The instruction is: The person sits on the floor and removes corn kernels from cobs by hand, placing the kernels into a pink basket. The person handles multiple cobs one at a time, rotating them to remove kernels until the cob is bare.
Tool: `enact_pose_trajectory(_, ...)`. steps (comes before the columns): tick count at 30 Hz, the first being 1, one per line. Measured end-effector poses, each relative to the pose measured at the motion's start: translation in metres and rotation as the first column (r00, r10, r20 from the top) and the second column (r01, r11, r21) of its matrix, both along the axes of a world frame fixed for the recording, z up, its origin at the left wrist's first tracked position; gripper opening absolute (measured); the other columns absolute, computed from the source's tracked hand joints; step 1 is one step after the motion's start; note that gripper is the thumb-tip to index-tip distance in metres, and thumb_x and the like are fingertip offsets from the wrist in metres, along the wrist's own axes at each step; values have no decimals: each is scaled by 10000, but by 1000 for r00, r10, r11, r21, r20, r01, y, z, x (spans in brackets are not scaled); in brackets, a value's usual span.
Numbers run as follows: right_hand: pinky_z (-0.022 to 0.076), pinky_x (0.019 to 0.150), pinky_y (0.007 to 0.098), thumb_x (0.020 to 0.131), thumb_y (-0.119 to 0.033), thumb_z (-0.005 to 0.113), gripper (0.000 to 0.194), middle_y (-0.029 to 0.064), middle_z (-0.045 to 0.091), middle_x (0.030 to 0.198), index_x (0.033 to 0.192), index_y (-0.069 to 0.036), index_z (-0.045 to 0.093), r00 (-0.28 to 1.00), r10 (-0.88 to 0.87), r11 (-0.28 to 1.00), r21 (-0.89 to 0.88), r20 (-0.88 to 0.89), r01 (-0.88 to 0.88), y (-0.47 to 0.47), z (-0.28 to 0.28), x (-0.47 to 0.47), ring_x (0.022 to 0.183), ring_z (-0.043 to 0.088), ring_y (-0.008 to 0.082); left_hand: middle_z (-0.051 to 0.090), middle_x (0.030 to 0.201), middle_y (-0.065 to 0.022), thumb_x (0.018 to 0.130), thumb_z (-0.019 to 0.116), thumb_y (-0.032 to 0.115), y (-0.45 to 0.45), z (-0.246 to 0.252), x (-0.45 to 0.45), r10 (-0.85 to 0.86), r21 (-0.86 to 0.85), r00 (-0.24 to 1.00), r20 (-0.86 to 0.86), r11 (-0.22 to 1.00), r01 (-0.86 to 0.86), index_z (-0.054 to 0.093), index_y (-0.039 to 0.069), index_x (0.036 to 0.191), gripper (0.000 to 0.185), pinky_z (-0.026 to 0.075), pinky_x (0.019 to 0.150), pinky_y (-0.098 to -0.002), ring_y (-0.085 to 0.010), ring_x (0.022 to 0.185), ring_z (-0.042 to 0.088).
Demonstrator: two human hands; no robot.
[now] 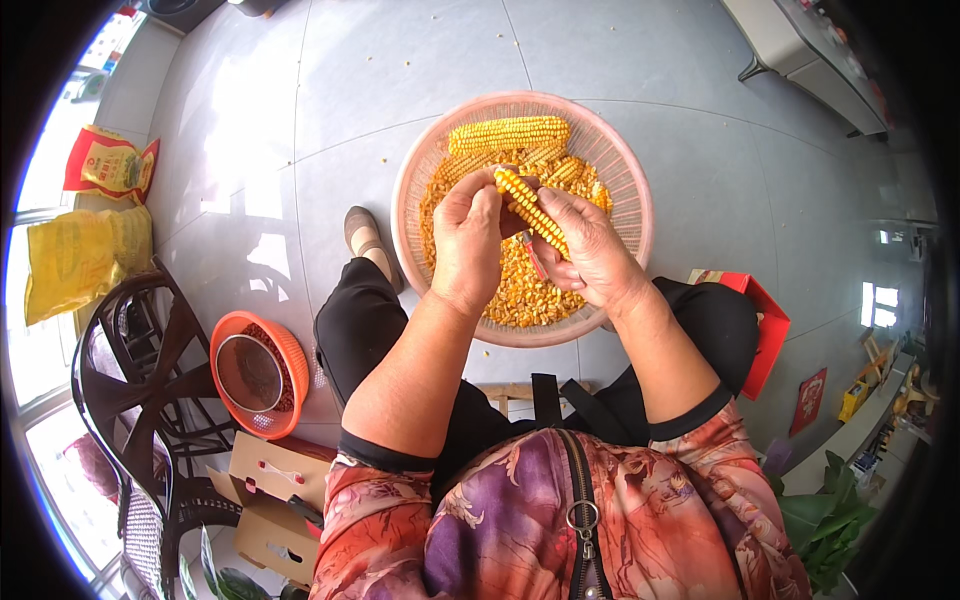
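Note:
A partly shelled ear of yellow corn (531, 212) slants between my hands above a round pink plastic basket (634, 225). My left hand (469, 240) pinches its upper end with thumb and fingers. Around the lower part of the same ear is my right hand (592, 244), thumb on top. A red-handled tool (535, 259) shows just under the ear by my right fingers; whether I hold it cannot be told. Loose corn kernels (525, 300) cover the basket's bottom. Full ears of corn (510, 135) lie at its far side, other ears partly under them.
To the left, an orange plastic basket (300, 360) holds a sieve (250, 373) and reddish contents. Near it are a dark chair (142, 382) and an opened cardboard box (266, 472). A red box (765, 322) stands by my right knee. Stray kernels dot the tiled floor (360, 97).

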State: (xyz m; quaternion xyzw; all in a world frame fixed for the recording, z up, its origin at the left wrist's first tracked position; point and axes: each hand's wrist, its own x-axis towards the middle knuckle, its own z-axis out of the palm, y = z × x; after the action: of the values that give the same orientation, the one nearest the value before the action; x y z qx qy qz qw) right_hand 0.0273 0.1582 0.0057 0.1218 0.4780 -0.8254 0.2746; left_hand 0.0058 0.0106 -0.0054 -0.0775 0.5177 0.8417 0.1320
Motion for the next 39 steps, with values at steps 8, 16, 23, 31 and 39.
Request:
enact_pose_trajectory(8,250,328,181,1039,-415,455,330,-30,445,592,1172,-134,564,1000,9,999,-33,0,-9,0,2,-1,372,308,27,675,1086,-128,948,410,97,-5,7,-6,-29,95,996,87,995,20,583,-53,1226,360,571,848,-331,-190,932,669)
enact_pose_trajectory(16,266,335,182,1046,-406,440,300,-15,473,617,1105,-137,559,999,-45,998,-51,17,45,-3,-7,0,385,327,33,654,959,-74,973,463,150,2,6,-3,-10,107,997,75,994,2,609,-13,1126,268,550,716,-279,-135,786,632)
enact_pose_trajectory(23,289,318,212,1064,-357,376,313,6,503,632,1096,-92,540,982,-184,982,27,-32,185,-20,-4,4,370,373,66,611,862,-66,1031,417,257,9,-9,8,-124,-61,991,42,990,127,560,-3,1171,328,494,529,-245,-135,620,580)
enact_pose_trajectory(31,271,282,223,1070,-346,362,289,-30,477,596,1054,-125,546,971,-234,963,123,-53,239,-31,-2,7,326,357,71,587,859,-71,1044,393,238,20,-27,13,28,-347,993,-112,935,-65,503,-49,1278,387,494,541,-248,-112,673,562)
enact_pose_trajectory(39,388,381,210,1078,-308,335,346,7,543,700,1139,-55,562,954,-268,956,85,-134,281,-31,-11,3,456,465,72,479,581,-11,1011,373,172,13,14,10,-84,-24,977,196,996,91,492,4,1276,336,341,266,-242,-94,330,396)
